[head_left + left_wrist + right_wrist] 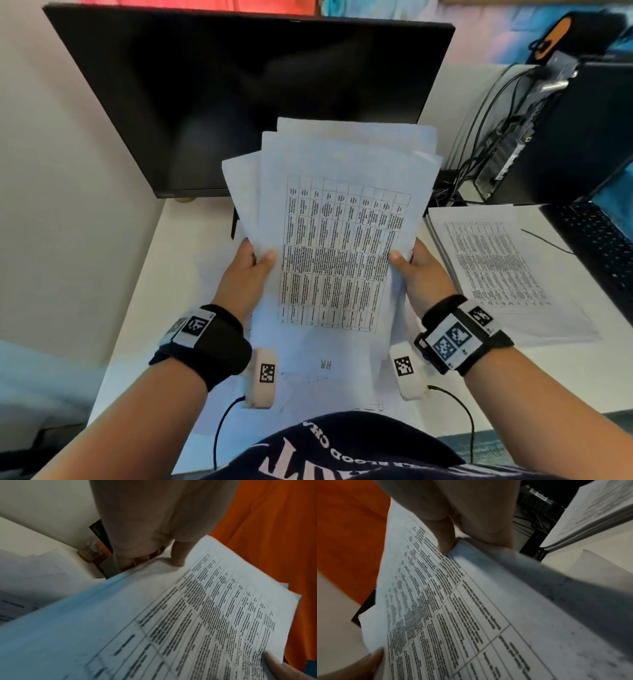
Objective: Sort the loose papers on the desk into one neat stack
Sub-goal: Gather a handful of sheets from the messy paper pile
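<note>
I hold a fanned bundle of papers up above the desk, its top sheet printed with a dense table. My left hand grips the bundle's left edge, thumb on top and fingers behind. My right hand grips the right edge the same way. The sheets' top edges are uneven and splayed. More loose sheets lie flat on the white desk under the bundle. A separate stack of printed papers lies on the desk to the right.
A black monitor stands right behind the bundle. A black computer tower with cables is at the back right, and a dark keyboard lies at the right edge. A small jar sits under the monitor.
</note>
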`<control>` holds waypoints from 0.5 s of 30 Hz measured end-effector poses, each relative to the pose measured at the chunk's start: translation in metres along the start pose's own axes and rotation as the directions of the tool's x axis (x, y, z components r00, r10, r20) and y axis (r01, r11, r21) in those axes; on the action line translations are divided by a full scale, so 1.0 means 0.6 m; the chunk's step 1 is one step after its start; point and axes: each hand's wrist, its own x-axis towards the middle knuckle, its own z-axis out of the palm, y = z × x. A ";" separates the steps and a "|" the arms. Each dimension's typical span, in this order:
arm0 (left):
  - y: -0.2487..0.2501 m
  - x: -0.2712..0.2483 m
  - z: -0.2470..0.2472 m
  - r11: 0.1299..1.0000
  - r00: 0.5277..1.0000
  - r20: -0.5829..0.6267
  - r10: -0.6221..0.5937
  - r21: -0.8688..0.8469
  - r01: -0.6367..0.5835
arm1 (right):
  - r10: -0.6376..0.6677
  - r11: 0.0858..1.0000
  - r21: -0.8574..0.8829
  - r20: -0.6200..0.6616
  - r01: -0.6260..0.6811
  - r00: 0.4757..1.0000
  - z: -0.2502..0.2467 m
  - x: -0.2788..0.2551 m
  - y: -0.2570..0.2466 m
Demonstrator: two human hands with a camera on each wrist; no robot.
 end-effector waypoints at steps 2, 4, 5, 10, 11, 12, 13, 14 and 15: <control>0.006 0.004 0.001 1.000 0.998 -0.057 0.023 0.010 -0.022 | -0.031 0.999 0.007 0.013 0.031 0.999 0.005 0.002 0.002; 0.016 0.004 0.004 0.997 0.994 -0.089 0.067 -0.023 -0.069 | -0.044 0.998 0.042 -0.002 0.044 0.999 0.007 0.005 -0.001; 0.024 0.001 0.005 0.994 0.990 -0.097 0.099 -0.043 -0.103 | -0.050 0.997 0.052 -0.007 0.050 0.999 0.009 0.006 -0.006; 0.066 -0.005 0.001 0.955 0.955 -0.132 0.265 -0.104 -0.279 | -0.180 0.980 0.061 -0.150 0.191 0.972 0.009 0.010 -0.062; 0.076 -0.005 0.000 0.946 0.947 -0.129 0.294 -0.103 -0.307 | -0.217 0.973 0.044 -0.168 0.227 0.962 0.009 0.011 -0.074; 0.085 -0.005 -0.001 0.934 0.937 -0.122 0.326 -0.109 -0.339 | -0.260 0.963 0.026 -0.171 0.268 0.950 0.007 0.011 -0.084; 0.093 -0.006 -0.001 0.923 0.930 -0.112 0.350 -0.128 -0.363 | -0.302 0.951 0.014 -0.173 0.309 0.938 0.005 0.012 -0.089; 0.098 -0.008 0.000 0.915 0.927 -0.099 0.363 -0.150 -0.374 | -0.339 0.938 0.015 -0.171 0.347 0.925 0.004 0.012 -0.093; 0.097 -0.010 0.003 0.914 0.928 -0.087 0.363 -0.162 -0.372 | -0.361 0.929 0.021 -0.170 0.370 0.917 0.004 0.010 -0.091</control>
